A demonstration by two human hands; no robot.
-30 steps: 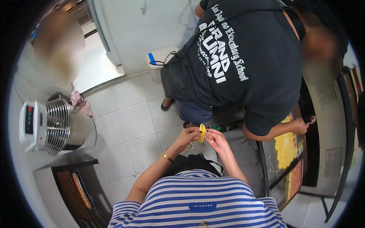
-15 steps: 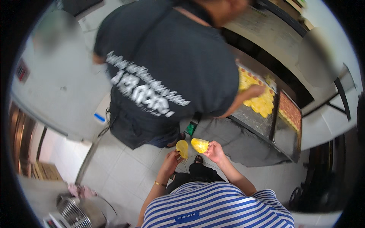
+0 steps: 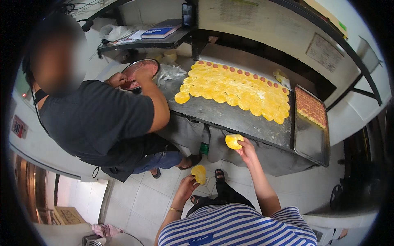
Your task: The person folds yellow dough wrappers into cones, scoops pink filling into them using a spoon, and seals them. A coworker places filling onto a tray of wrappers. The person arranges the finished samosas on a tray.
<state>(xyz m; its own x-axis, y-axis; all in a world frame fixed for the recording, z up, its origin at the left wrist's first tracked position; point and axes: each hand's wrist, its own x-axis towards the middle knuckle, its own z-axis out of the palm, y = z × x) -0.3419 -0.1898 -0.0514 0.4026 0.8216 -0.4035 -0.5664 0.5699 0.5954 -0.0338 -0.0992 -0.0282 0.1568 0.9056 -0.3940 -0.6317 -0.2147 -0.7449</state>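
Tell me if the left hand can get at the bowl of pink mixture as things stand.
Probably not: the co-worker, who is working at the bowl, stands between it and the left hand. That hand also already holds a yellow round.

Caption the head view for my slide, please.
Left hand and right hand each hold a yellow disc near a table of similar discs; a co-worker reaches into a bowl.

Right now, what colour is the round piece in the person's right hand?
Mostly yellow; the round piece in the right hand shows best in the head view.
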